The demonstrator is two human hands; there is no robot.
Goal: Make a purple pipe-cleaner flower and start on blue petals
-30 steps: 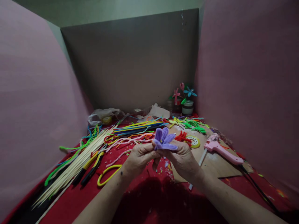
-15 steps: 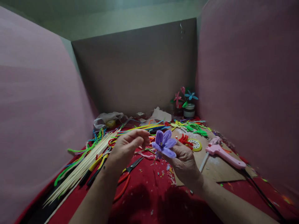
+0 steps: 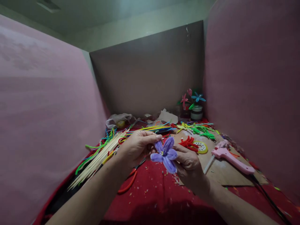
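Note:
A purple pipe-cleaner flower (image 3: 168,162) with a small yellowish centre faces me in the middle of the view, above the red cloth. My left hand (image 3: 138,146) pinches its upper left petal between thumb and fingers. From the other side, my right hand (image 3: 189,162) grips the flower by its right petals, with the fingertips partly hidden behind them. Below my left wrist lie red-handled scissors (image 3: 128,184) on the cloth, partly covered by the arm.
A pink glue gun (image 3: 232,159) rests on a brown board (image 3: 217,176), its cord trailing right. Red pipe cleaners (image 3: 189,143), a yellow ring (image 3: 203,147) and green pipe cleaners (image 3: 203,132) lie nearby. Wooden sticks (image 3: 98,161) spread left. Potted craft flowers (image 3: 196,113) stand behind.
My left hand has come in to the flower and taken hold of a petal. The flower has turned and tilted toward me in my right hand. The view has shifted slightly left.

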